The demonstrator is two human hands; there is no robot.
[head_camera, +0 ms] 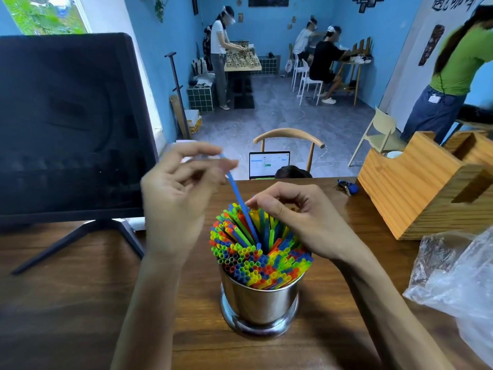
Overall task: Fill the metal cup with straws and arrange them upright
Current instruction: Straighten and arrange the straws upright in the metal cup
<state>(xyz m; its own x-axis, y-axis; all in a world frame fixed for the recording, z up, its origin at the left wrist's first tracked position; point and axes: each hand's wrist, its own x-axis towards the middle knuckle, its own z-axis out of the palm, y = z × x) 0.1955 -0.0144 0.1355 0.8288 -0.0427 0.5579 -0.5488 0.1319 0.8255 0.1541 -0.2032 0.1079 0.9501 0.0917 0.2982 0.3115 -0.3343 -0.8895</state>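
Observation:
A shiny metal cup (pixel 260 303) stands on the wooden table, packed with several upright coloured straws (pixel 250 260) in red, yellow, green and blue. One blue straw (pixel 240 198) sticks up at a slant out of the middle of the bunch. My left hand (pixel 178 193) is above and to the left of the cup and pinches the top end of that blue straw. My right hand (pixel 301 217) is over the far right of the bunch, fingers curled, its fingertips pinching the blue straw lower down.
A dark monitor (pixel 66 124) on a stand fills the left. A wooden organiser box (pixel 424 188) stands at the right, a crinkled clear plastic bag (pixel 458 279) in front of it. Blue keys (pixel 348 186) lie at the far table edge. People work beyond the table.

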